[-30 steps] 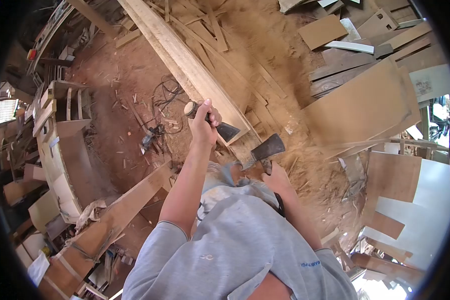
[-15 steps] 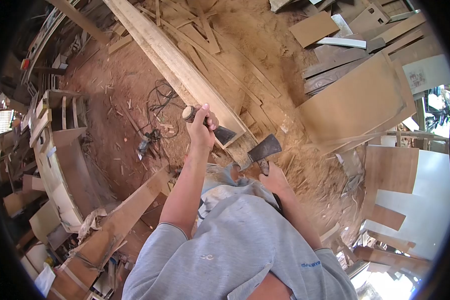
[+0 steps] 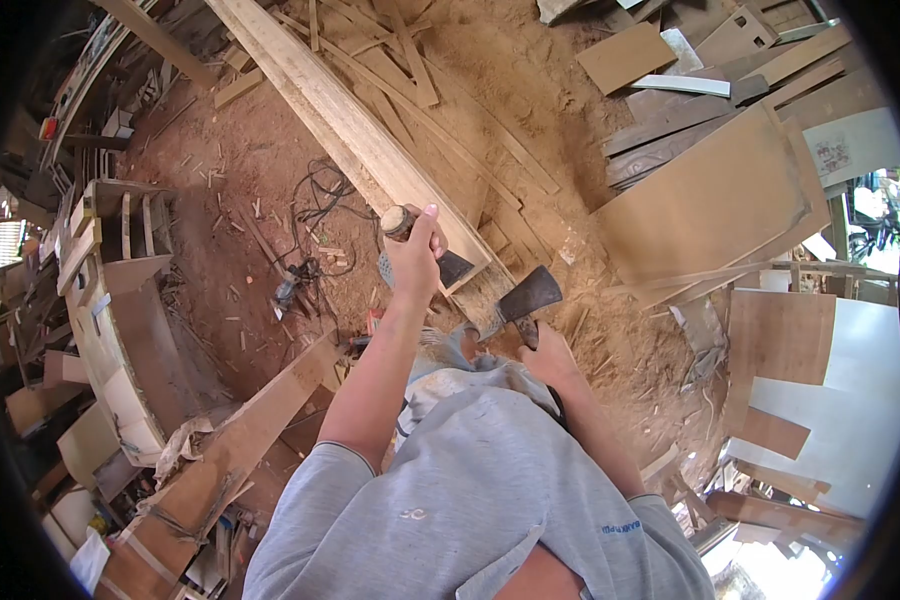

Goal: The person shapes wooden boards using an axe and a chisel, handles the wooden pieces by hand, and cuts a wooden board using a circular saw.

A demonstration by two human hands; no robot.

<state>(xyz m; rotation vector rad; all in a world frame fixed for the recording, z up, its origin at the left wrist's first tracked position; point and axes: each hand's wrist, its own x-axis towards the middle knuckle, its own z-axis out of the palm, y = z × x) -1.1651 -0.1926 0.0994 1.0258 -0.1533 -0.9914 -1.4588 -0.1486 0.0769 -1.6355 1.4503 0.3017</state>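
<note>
My left hand (image 3: 416, 262) is wrapped round the handle of a wide chisel (image 3: 456, 266), its round butt end showing above my fist. The dark blade points right and down, over the near end of a long pale timber (image 3: 390, 165); whether it touches the wood I cannot tell. In my right hand (image 3: 550, 354) is the short handle of a hatchet (image 3: 530, 294), gripped just below its dark, broad head. The hatchet head lies to the right of the timber's end, apart from the chisel.
Thin wood strips (image 3: 410, 60) lie in sawdust beyond the timber. A tangled black cable (image 3: 320, 200) is on the ground to the left. Large boards (image 3: 710, 200) lean at the right, and a long plank (image 3: 230, 440) runs along the lower left.
My left hand has shifted slightly right with the chisel and turned, so the handle's butt end is farther right and less of the blade shows. My right hand and the hatchet have barely moved.
</note>
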